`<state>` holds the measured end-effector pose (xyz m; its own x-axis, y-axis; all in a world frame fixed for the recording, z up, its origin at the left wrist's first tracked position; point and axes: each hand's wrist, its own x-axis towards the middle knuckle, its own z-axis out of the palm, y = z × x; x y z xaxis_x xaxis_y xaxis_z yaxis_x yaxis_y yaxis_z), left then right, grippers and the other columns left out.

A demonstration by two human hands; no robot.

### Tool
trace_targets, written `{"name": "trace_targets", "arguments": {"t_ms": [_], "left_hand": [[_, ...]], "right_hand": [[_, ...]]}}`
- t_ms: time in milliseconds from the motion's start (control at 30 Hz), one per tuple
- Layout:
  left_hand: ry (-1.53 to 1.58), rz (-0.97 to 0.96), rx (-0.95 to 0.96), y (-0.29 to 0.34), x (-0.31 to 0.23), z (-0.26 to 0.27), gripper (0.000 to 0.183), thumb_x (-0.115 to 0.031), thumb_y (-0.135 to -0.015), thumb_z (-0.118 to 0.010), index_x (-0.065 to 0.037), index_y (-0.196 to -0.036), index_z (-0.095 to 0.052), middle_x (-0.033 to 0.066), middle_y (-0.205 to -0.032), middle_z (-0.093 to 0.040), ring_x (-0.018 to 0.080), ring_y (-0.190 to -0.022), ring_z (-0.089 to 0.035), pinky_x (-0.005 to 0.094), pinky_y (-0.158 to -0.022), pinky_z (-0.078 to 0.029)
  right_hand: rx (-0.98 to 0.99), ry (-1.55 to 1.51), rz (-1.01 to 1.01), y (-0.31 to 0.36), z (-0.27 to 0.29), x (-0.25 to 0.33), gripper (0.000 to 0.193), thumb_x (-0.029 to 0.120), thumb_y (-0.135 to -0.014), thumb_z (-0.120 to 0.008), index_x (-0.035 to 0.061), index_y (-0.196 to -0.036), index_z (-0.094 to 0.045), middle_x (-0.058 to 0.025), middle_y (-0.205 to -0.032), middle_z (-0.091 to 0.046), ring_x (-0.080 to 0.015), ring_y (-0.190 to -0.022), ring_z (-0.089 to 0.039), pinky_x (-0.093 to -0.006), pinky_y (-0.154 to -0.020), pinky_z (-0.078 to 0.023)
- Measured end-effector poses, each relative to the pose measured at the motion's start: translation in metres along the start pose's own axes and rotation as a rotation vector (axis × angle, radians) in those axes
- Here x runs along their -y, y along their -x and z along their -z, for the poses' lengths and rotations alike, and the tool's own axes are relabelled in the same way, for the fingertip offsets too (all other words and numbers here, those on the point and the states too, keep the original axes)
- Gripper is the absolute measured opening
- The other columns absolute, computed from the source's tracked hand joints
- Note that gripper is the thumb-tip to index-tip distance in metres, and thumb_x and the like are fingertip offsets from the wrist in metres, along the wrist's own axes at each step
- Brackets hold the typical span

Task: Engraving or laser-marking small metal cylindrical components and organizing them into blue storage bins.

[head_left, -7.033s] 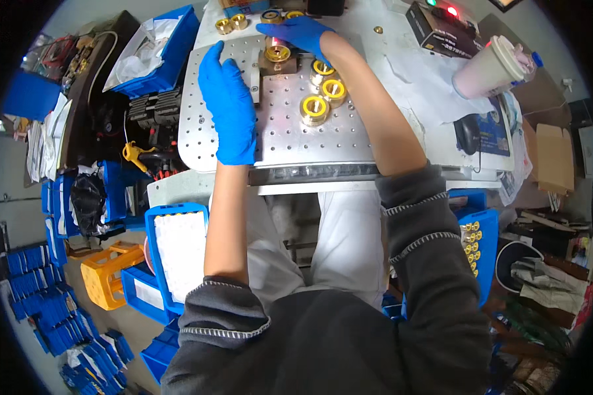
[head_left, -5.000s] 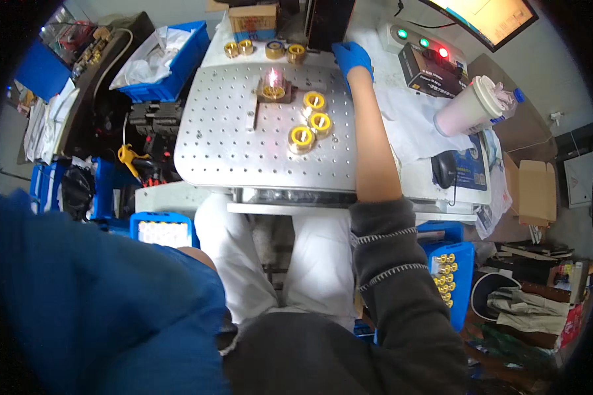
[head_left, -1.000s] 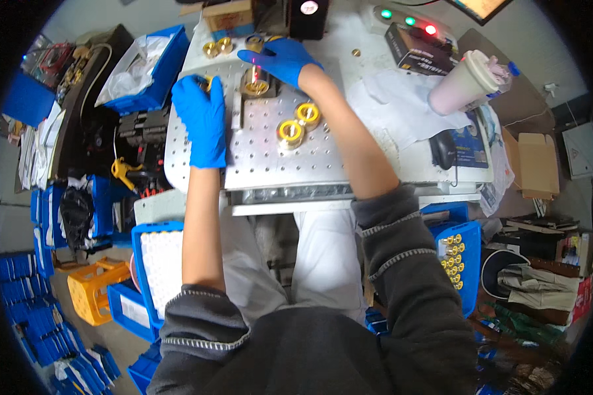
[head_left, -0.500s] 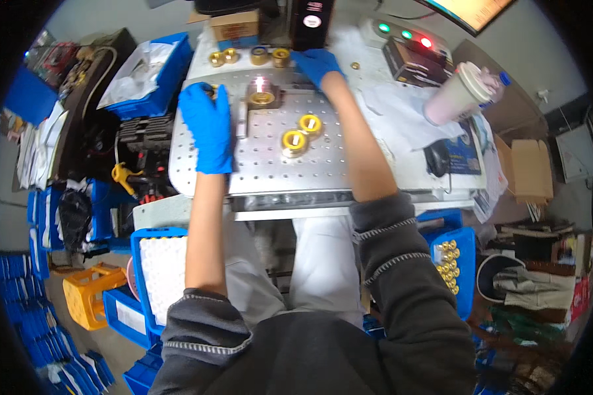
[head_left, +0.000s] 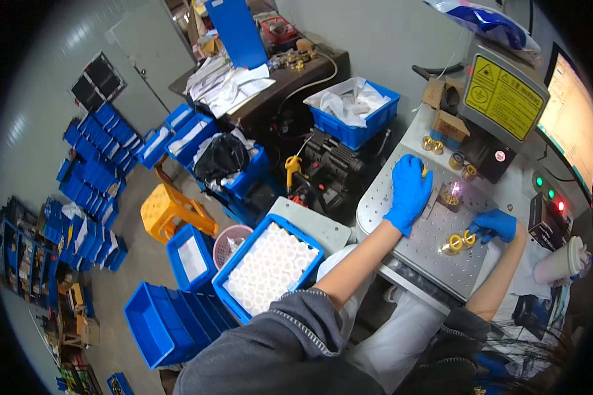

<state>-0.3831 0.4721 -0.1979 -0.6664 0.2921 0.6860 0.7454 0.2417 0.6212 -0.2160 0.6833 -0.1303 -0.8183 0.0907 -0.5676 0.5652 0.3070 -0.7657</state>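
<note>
My left hand (head_left: 408,194), in a blue glove, rests at the left of a perforated metal plate (head_left: 392,253). Its fingers curl around a small brass fitting (head_left: 424,172), mostly hidden by the glove. My right hand (head_left: 497,225), gloved too, has its fingertips closed on the side of a yellow-rimmed brass fitting (head_left: 469,237). Touching that one on the plate is a second yellow-rimmed fitting (head_left: 452,245). Between my hands, another brass fitting (head_left: 451,197) sits in a metal holder under a bright pinkish glow.
Several brass fittings (head_left: 432,145) stand behind the plate. A blue crate of white round pieces (head_left: 313,245) lies left of my lap. Further left are a yellow stool (head_left: 171,214) and empty-looking blue bins (head_left: 153,322). A lidded cup (head_left: 559,263) stands at right, near lit buttons (head_left: 551,194).
The view has swung to the left. My right hand has come from the plate's far edge to the two yellow-rimmed fittings. My left hand stays at the plate's left side.
</note>
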Motion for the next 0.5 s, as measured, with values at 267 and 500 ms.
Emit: {"name": "trace_targets", "arguments": {"t_ms": [267,500], "left_hand": [[0.000,0.025,0.039,0.003,0.011,-0.017,0.027,-0.018,-0.079,-0.062,0.002,-0.092,-0.050,0.0224,-0.098,-0.049,0.0399,-0.093,-0.048,0.0468,-0.081,-0.039],[-0.094,-0.089,0.020,-0.008,0.024,-0.012,0.025,-0.019,-0.081,-0.064,0.000,-0.091,-0.052,0.0200,-0.089,-0.053,0.0362,-0.086,-0.050,0.0459,-0.075,-0.039]], "right_hand": [[-0.027,-0.178,0.045,-0.010,0.022,-0.038,0.029,0.025,-0.089,-0.057,-0.0011,-0.090,-0.069,-0.0088,-0.083,-0.069,-0.0161,-0.071,-0.067,-0.0269,-0.062,-0.055],[-0.134,-0.263,-0.003,-0.031,0.019,-0.028,0.029,0.032,-0.088,-0.061,0.0040,-0.095,-0.065,-0.0052,-0.078,-0.067,-0.0132,-0.063,-0.065,-0.0242,-0.055,-0.053]]}}
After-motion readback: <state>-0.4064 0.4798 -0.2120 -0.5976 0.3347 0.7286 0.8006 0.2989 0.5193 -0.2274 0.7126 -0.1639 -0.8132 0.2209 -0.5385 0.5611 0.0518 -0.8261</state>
